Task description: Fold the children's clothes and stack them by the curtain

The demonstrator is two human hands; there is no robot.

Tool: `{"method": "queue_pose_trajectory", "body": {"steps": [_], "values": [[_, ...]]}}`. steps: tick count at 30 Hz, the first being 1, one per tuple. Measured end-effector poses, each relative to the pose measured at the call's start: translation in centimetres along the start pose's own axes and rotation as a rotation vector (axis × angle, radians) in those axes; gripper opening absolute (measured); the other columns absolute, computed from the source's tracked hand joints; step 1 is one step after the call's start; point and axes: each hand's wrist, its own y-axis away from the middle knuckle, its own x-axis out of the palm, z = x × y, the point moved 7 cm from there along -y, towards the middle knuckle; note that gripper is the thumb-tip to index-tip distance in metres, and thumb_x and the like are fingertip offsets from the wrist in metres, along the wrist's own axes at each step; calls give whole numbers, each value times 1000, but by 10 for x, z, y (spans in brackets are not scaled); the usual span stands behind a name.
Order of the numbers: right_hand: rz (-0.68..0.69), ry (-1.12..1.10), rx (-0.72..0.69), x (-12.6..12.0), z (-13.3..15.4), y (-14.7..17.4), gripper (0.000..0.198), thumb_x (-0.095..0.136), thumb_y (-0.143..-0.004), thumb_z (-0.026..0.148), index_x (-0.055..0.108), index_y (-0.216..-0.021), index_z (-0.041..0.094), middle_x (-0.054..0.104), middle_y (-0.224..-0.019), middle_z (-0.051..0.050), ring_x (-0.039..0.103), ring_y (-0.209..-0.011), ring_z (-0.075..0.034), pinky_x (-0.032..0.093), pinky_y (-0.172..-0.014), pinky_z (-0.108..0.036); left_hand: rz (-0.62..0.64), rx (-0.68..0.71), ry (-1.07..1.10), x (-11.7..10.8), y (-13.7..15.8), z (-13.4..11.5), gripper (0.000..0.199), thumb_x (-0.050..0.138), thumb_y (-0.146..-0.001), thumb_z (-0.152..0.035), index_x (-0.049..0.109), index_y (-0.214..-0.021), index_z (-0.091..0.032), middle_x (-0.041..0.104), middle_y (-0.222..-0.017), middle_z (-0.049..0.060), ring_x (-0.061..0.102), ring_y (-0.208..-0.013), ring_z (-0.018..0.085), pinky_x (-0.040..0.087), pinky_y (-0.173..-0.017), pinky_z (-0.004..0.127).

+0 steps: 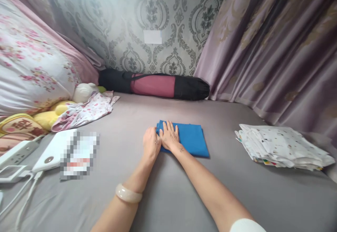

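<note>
A folded blue cloth (193, 139) lies flat on the grey bed sheet (181, 193) in front of me. My right hand (170, 135) presses down on its left part, palm down with the fingers spread. At the cloth's left edge, my left hand (152, 141) is closed, its fingers curled against the folded side. Its fingertips are hidden from this angle. The two hands are side by side at the wrists. A pale bangle (128, 194) circles my left forearm.
A stack of folded white printed cloths (281, 146) sits at right. At left are a white power bank (56, 147), a power strip (18, 153), cables, a patterned cloth (88, 110) and plush toys. A long black-and-red bag (152, 85) lies along the wall.
</note>
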Motion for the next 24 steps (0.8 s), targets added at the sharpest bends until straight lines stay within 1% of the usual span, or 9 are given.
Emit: {"method": "queue_pose_trajectory", "body": {"steps": [4,7,9,11,14,16,18,21,24], "values": [[6,-2,18,6,-3,0,59,26,-98,36,29,-151,10,20,-160,-11,14,-148,-23,3,-119,-48,19,-108,45,-1,-1,7,35,33,-90,-11,61,-112,-9,67,-113,17,60,-112,23,45,-100,36],[28,0,22,5,-2,0,59,26,-98,36,30,-151,10,21,-160,-11,14,-148,-24,5,-119,-49,33,-150,65,-2,-2,7,37,33,-89,-11,61,-112,-7,67,-113,18,61,-112,24,44,-100,38],[41,12,36,2,1,-2,59,28,-97,34,31,-150,8,21,-160,-13,14,-148,-26,6,-118,-50,29,-164,91,-4,-2,8,38,32,-89,-12,61,-112,-7,67,-114,19,60,-113,24,44,-101,38],[29,42,30,-2,8,-6,58,30,-97,31,35,-148,5,21,-159,-16,13,-148,-28,5,-118,-52,6,-180,125,-7,-2,9,38,32,-88,-12,61,-113,-7,66,-116,19,60,-115,24,43,-102,38],[5,65,-40,-4,21,-11,55,31,-96,29,39,-145,4,22,-159,-17,12,-148,-27,6,-118,-49,-60,-208,172,-13,-2,12,39,33,-86,-13,60,-114,-9,65,-119,18,59,-117,24,42,-104,40],[20,49,-71,1,26,-13,55,31,-97,29,38,-145,4,24,-158,-17,14,-148,-26,8,-119,-48,-109,-221,198,-17,-2,14,40,34,-84,-14,59,-115,-9,65,-119,18,58,-118,25,41,-105,41],[27,31,-68,6,27,-13,55,31,-98,31,37,-146,5,27,-157,-17,14,-148,-26,10,-118,-48,-142,-231,221,-19,-2,14,40,34,-84,-15,58,-115,-9,65,-119,18,58,-118,26,41,-105,42],[3,9,-62,12,25,-12,54,32,-98,30,37,-146,7,29,-156,-17,15,-148,-26,10,-119,-48,-149,-224,240,-18,-2,14,38,35,-85,-18,59,-114,-10,65,-117,18,58,-117,27,42,-104,43],[-22,-60,-65,11,22,-15,52,31,-98,30,40,-145,8,33,-155,-15,18,-147,-25,10,-119,-46,-131,-170,224,-14,-4,10,38,33,-88,-21,59,-114,-10,66,-117,18,60,-115,27,44,-103,44]]}}
